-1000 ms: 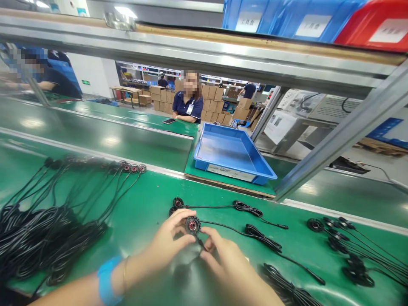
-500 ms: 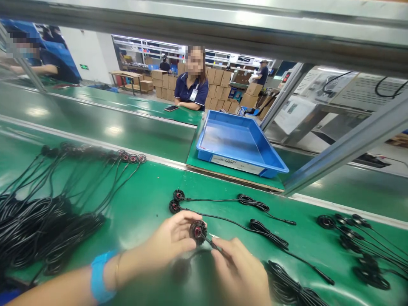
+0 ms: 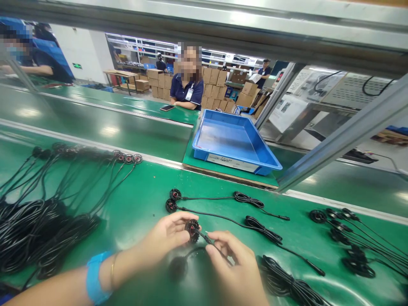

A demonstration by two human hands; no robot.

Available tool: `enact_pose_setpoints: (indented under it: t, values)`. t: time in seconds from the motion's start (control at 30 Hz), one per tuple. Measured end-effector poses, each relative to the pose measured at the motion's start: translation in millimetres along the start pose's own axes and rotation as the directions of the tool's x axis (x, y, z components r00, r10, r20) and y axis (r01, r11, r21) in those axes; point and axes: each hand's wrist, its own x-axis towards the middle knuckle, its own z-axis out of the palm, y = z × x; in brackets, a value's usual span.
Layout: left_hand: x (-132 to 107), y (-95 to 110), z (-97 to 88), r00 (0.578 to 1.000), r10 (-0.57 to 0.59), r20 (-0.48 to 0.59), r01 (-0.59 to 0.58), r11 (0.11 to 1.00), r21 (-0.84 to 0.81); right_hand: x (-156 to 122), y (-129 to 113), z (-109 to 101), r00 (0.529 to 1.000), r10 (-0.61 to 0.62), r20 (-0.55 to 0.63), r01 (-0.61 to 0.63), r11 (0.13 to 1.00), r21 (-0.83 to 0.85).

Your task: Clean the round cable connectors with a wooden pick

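Note:
My left hand (image 3: 168, 238) pinches a small round black part with a red centre (image 3: 192, 229) just above the green bench. Its thin black cable (image 3: 213, 245) runs to my right hand (image 3: 234, 265), whose fingers are closed on it. A blue band (image 3: 92, 277) circles my left wrist. Just beyond my hands lie two more round parts (image 3: 172, 200), each with a cable and a bundled coil (image 3: 247, 198) trailing right.
A large tangle of black cables (image 3: 41, 229) covers the bench at left, with round heads (image 3: 127, 158) lined along its far edge. More wired parts (image 3: 347, 242) lie at right. A blue tray (image 3: 232, 146) sits behind. A person (image 3: 186, 91) sits across the conveyor.
The round part has tilted slightly in my left hand. My right hand has slid back along the cable, away from the part. The camera view has dipped downward.

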Motion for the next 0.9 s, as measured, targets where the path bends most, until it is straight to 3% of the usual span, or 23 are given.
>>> enact_pose_setpoints:
  t: [0.23, 0.4, 0.6, 0.7, 0.9]
  values:
    - [-4, -2, 2.8, 0.997, -0.074, 0.016, 0.074, 0.996, -0.044, 1, -4, -1, 0.999, -0.042, -0.021, 0.041, 0.998, -0.050]
    - [-3, -2, 1.8, 0.998, -0.050, 0.028, 0.051, 0.998, -0.033, -1, -6, 2, 0.998, -0.035, -0.054, 0.034, 0.999, -0.035]
    - [-5, -2, 0.2, 0.989, -0.130, 0.074, 0.128, 0.991, 0.028, -3, -5, 2, 0.978, -0.196, -0.068, 0.182, 0.968, -0.172]
    - [-6, -5, 0.4, 0.988, -0.125, 0.095, 0.125, 0.992, 0.003, -5, -1, 1, 0.955, -0.295, -0.031, 0.269, 0.906, -0.327]
    - [-5, -11, 0.5, 0.995, -0.086, 0.052, 0.087, 0.996, -0.019, -11, 9, 3, 0.856, -0.503, 0.120, 0.473, 0.667, -0.577]
